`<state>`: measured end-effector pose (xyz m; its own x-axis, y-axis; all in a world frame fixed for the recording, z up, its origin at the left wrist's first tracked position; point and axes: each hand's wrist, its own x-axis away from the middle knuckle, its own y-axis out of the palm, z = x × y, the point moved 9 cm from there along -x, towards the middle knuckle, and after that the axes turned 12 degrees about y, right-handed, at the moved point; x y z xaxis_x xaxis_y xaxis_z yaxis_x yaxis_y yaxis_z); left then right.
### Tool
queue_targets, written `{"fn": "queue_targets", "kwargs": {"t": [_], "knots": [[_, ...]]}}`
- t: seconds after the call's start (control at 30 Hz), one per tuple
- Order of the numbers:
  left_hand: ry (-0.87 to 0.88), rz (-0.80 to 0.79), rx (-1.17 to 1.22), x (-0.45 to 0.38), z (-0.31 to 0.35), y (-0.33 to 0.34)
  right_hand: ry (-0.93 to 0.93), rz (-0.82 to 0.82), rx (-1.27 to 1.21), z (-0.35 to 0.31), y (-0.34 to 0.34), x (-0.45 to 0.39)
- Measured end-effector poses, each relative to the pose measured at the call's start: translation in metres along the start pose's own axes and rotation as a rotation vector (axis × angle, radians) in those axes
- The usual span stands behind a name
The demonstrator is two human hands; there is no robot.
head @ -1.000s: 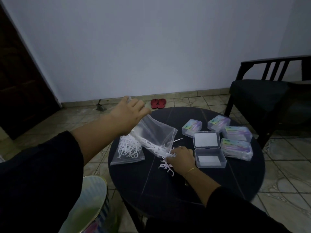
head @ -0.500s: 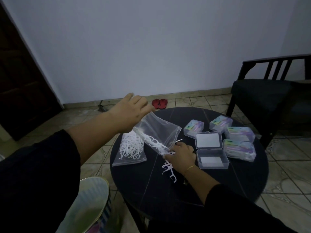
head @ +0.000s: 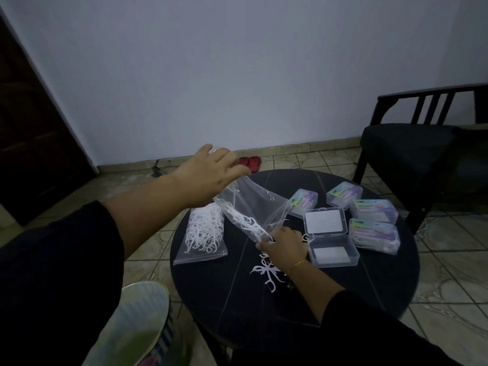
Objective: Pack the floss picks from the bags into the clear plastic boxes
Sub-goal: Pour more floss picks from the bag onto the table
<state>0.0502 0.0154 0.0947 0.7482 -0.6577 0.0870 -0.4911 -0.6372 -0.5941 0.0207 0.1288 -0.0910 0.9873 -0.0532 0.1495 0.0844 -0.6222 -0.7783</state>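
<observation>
I am watching the left hand (head: 208, 175) pinching the closed end of a clear zip bag (head: 248, 210) and tilting it mouth-down at frame centre, while the right hand (head: 284, 245) is curling its fingers at the bag's mouth, gripping floss picks (head: 248, 224) there. A few loose picks (head: 265, 272) are lying on the round black table (head: 343, 299), just below the wrist. The open clear box (head: 333, 250) is sitting right of that hand (still empty, I judge). The risk I am seeing: the steep tilt dumping more picks onto the table or floor, missing the box.
</observation>
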Motion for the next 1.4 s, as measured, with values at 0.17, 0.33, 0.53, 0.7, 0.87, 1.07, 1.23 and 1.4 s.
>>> {"fn": "queue_targets", "kwargs": {"t": [0.17,0.33,0.53,0.7,0.87,1.07,1.23,1.4], "knots": [[-0.003,-0.044,0.001,0.003,-0.001,0.009,-0.018,-0.003,0.047,0.003,0.005,-0.003],[0.027,0.061,0.037,0.001,0.001,0.008,-0.025,-0.039,-0.044,0.001,0.002,0.003],[0.04,0.148,0.087,0.004,0.001,0.005,0.0,-0.064,-0.028,0.004,0.008,0.002],[0.034,0.091,0.088,0.011,0.0,0.007,-0.021,-0.053,0.08,0.005,0.01,0.004],[0.02,0.046,0.065,0.012,-0.002,0.007,-0.003,-0.002,0.115,0.008,0.009,0.004],[0.034,0.038,0.056,0.008,0.002,0.011,-0.013,-0.045,-0.027,-0.001,0.006,0.005],[0.014,0.004,0.047,0.006,-0.002,0.005,-0.021,-0.087,-0.15,0.0,0.011,0.003],[0.047,0.034,0.038,0.001,0.001,-0.004,0.022,-0.12,-0.318,0.007,0.01,0.007]]}}
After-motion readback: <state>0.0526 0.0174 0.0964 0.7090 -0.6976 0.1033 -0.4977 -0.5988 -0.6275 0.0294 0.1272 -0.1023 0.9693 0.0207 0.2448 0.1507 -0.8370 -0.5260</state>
